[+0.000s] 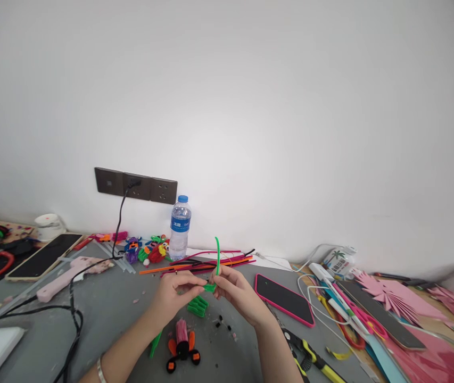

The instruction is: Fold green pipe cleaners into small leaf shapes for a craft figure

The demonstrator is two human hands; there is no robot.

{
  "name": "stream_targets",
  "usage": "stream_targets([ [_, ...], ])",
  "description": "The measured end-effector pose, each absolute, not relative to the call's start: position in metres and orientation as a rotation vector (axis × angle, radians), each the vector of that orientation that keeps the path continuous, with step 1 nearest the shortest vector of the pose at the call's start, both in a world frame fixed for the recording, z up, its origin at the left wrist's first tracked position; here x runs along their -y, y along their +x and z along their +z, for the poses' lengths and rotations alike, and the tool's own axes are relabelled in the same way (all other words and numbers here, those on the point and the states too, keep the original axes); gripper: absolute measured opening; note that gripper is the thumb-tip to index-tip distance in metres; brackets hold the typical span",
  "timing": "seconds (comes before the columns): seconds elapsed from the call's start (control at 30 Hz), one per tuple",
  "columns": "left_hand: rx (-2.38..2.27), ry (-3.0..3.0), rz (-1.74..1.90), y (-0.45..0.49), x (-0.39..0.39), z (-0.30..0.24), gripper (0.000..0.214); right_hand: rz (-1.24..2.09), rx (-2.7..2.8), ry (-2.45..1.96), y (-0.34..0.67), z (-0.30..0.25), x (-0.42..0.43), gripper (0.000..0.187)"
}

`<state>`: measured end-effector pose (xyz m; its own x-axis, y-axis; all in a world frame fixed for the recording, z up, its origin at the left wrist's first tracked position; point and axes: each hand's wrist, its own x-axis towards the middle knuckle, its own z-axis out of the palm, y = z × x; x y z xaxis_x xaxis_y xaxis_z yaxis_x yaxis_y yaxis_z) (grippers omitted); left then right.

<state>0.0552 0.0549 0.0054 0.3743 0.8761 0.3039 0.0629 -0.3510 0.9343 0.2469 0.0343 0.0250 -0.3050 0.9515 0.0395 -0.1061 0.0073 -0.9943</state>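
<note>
Green fuzzy pipe cleaner [216, 260] stands upright, pinched at its coiled base by left hand [175, 296] and right hand [238, 292] above the grey bench [107, 303].

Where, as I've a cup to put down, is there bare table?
Barest: grey table between the black cable and the left hand, below the glue gun. Crowded right of the pink phone: pliers, paper.

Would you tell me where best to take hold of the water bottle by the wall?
I'd grip the water bottle around its clear body below the blue label, coming from the front right: it stands upright, the wall is close behind, toy figures crowd its left, and only flat sticks lie before it.
</note>
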Motion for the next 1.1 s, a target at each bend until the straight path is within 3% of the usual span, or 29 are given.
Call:
stream_targets([
  [0.77, -0.858, 1.636, 1.073, 0.0543, -0.0515, 0.0075, 0.014, 1.6, 1.435, -0.856, 0.2548, 0.0247, -0.0349, 0.027],
  [1.1, -0.881, 1.63, 1.14, 0.0558, -0.0512, 0.0107, 0.01, 1.583, 1.412, -0.832, 0.254, 0.0239, -0.0348, 0.019],
])
